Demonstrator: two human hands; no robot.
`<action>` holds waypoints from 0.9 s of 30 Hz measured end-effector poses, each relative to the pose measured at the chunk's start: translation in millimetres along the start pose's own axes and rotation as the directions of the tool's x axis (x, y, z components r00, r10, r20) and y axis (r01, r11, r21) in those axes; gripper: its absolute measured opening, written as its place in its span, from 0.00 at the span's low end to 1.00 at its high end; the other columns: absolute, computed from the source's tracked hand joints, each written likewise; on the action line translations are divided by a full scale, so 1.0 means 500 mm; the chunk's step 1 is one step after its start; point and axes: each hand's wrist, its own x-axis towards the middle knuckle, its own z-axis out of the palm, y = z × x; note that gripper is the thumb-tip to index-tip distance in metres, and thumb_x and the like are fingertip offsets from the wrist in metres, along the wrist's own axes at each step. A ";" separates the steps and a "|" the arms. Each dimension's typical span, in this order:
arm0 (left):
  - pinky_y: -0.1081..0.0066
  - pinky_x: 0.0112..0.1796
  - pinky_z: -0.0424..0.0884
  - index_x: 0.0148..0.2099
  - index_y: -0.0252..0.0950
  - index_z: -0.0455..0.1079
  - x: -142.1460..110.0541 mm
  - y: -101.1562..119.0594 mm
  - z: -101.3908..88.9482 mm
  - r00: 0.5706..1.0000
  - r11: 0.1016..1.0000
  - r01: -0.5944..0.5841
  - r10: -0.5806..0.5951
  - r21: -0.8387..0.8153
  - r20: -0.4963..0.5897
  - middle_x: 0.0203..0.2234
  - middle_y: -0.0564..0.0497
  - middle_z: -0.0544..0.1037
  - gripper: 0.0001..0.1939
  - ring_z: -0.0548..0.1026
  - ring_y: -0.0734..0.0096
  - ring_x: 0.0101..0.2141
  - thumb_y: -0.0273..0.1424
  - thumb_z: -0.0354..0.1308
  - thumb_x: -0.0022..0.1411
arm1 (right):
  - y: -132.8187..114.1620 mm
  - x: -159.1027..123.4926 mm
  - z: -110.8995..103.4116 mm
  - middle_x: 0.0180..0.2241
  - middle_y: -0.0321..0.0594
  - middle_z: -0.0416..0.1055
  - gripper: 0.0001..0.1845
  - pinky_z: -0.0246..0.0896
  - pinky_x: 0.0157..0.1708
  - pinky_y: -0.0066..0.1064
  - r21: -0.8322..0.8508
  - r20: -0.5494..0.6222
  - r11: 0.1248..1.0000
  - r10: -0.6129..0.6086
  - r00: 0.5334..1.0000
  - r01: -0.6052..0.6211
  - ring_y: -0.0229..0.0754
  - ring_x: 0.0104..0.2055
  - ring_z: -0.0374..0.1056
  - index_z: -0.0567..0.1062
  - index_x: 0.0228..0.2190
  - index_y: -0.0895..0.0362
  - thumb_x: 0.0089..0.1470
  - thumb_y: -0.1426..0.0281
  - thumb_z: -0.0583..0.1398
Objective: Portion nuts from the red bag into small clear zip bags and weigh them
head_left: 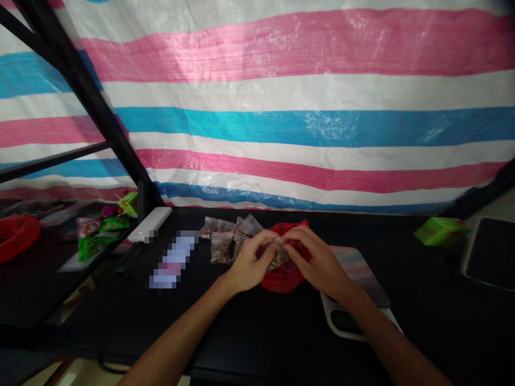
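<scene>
Both my left hand point(254, 261) and my right hand point(309, 258) pinch the top of a small clear zip bag point(277, 258) with brownish contents. The bag is over a red plastic basket point(281, 284), whose inside is partly hidden by my hands. Just left of my left hand, several filled zip bags point(221, 247) lie in a cluster on the black table. Under my right forearm is a flat kitchen scale point(362, 276) with a shiny plate and a pale body.
A white power strip point(155, 222) lies at the back left, near a blurred-out strip point(173, 262). Green snack packets point(94, 246) and a red basket point(18, 236) sit on the left table. At right are a green box point(440, 230) and a dark-faced device point(491, 252). A striped tarp point(281, 126) hangs behind.
</scene>
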 end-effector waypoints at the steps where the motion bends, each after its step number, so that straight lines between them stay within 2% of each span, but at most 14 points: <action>1: 0.70 0.41 0.73 0.51 0.36 0.71 -0.001 0.002 0.003 1.000 0.999 0.019 -0.019 -0.033 0.008 0.38 0.48 0.80 0.13 0.78 0.67 0.38 0.37 0.52 0.73 | 0.000 0.002 -0.001 0.43 0.40 0.76 0.06 0.67 0.49 0.35 0.020 -0.007 1.000 0.015 1.000 -0.015 0.44 0.46 0.73 0.75 0.42 0.51 0.67 0.66 0.58; 3: 0.70 0.43 0.73 0.55 0.37 0.68 0.004 0.001 0.000 0.999 0.996 0.046 -0.047 -0.070 -0.003 0.41 0.48 0.80 0.14 0.78 0.66 0.41 0.36 0.56 0.71 | 0.002 0.005 -0.005 0.38 0.38 0.77 0.05 0.67 0.44 0.33 0.054 -0.036 0.997 0.056 0.998 -0.054 0.42 0.41 0.73 0.75 0.39 0.51 0.66 0.65 0.59; 6: 0.70 0.45 0.72 0.51 0.37 0.71 0.019 -0.010 -0.020 0.990 0.997 0.072 -0.075 -0.033 -0.117 0.41 0.48 0.80 0.12 0.78 0.66 0.42 0.34 0.59 0.67 | 0.011 0.006 -0.016 0.40 0.39 0.77 0.07 0.67 0.45 0.34 0.070 -0.058 0.992 0.107 0.993 -0.102 0.43 0.42 0.73 0.75 0.43 0.52 0.66 0.66 0.58; 8: 0.70 0.45 0.71 0.46 0.37 0.72 0.028 -0.019 -0.036 0.971 0.994 0.096 -0.081 0.060 -0.223 0.39 0.50 0.79 0.08 0.77 0.66 0.41 0.34 0.58 0.67 | 0.017 0.004 -0.022 0.45 0.40 0.77 0.11 0.65 0.50 0.37 0.009 0.028 0.995 0.101 0.994 -0.101 0.45 0.46 0.72 0.75 0.47 0.52 0.63 0.66 0.61; 10: 0.71 0.43 0.70 0.42 0.37 0.71 0.031 -0.023 -0.047 0.963 0.970 0.134 -0.079 0.202 -0.257 0.36 0.51 0.79 0.07 0.77 0.67 0.38 0.34 0.55 0.68 | 0.019 0.000 -0.023 0.45 0.39 0.77 0.14 0.63 0.51 0.38 -0.091 0.200 0.993 0.086 0.976 -0.068 0.46 0.48 0.71 0.76 0.46 0.50 0.57 0.67 0.66; 12: 0.70 0.39 0.70 0.39 0.38 0.70 0.027 -0.021 -0.049 0.977 0.900 0.179 -0.114 0.397 -0.181 0.31 0.51 0.78 0.11 0.77 0.67 0.34 0.36 0.50 0.71 | 0.018 -0.006 -0.020 0.43 0.37 0.77 0.12 0.63 0.48 0.36 -0.155 0.357 0.987 0.104 0.928 -0.051 0.45 0.45 0.72 0.78 0.43 0.50 0.56 0.66 0.68; 13: 0.70 0.37 0.69 0.37 0.38 0.70 0.022 -0.017 -0.046 0.981 0.840 0.191 -0.149 0.508 -0.122 0.29 0.51 0.78 0.13 0.77 0.66 0.31 0.37 0.49 0.72 | 0.017 -0.008 -0.017 0.41 0.37 0.77 0.10 0.63 0.45 0.34 -0.166 0.398 0.984 0.124 0.909 -0.061 0.44 0.43 0.72 0.78 0.41 0.50 0.57 0.66 0.68; 16: 0.66 0.35 0.69 0.43 0.40 0.72 0.004 -0.003 -0.026 0.973 0.642 0.148 -0.232 0.752 0.007 0.31 0.47 0.81 0.16 0.80 0.59 0.32 0.44 0.49 0.71 | 0.012 -0.012 -0.009 0.40 0.38 0.77 0.07 0.62 0.39 0.31 -0.184 0.417 0.978 0.168 0.893 -0.098 0.43 0.40 0.72 0.77 0.39 0.53 0.59 0.64 0.66; 19: 0.63 0.37 0.71 0.47 0.40 0.73 -0.010 0.008 -0.011 0.958 0.531 0.033 -0.258 0.847 0.124 0.36 0.44 0.83 0.13 0.82 0.52 0.36 0.42 0.57 0.67 | 0.011 -0.011 -0.011 0.37 0.37 0.77 0.07 0.61 0.37 0.31 -0.191 0.451 0.978 0.160 0.878 -0.080 0.43 0.39 0.71 0.77 0.37 0.53 0.58 0.65 0.67; 21: 0.62 0.39 0.72 0.49 0.41 0.73 -0.014 0.012 -0.012 0.944 0.525 -0.028 -0.267 0.851 0.196 0.39 0.43 0.82 0.13 0.82 0.51 0.39 0.36 0.61 0.63 | 0.012 -0.008 -0.017 0.37 0.36 0.77 0.06 0.61 0.38 0.31 -0.182 0.461 0.981 0.147 0.875 -0.069 0.43 0.39 0.72 0.78 0.38 0.52 0.58 0.66 0.67; 24: 0.63 0.44 0.73 0.51 0.42 0.75 -0.015 0.018 -0.023 0.924 0.574 -0.106 -0.245 0.812 0.294 0.44 0.44 0.81 0.16 0.81 0.53 0.43 0.30 0.62 0.60 | 0.016 -0.003 -0.020 0.45 0.39 0.77 0.10 0.64 0.48 0.35 -0.152 0.353 0.986 0.123 0.927 -0.073 0.45 0.47 0.71 0.77 0.45 0.51 0.60 0.70 0.63; 27: 0.65 0.45 0.73 0.45 0.42 0.78 -0.014 0.023 -0.032 0.896 0.624 -0.176 -0.219 0.762 0.387 0.41 0.46 0.82 0.12 0.81 0.57 0.42 0.27 0.61 0.59 | 0.019 -0.001 -0.011 0.51 0.42 0.75 0.16 0.62 0.55 0.37 -0.099 0.311 0.994 0.084 0.947 -0.056 0.45 0.53 0.70 0.74 0.50 0.51 0.63 0.76 0.57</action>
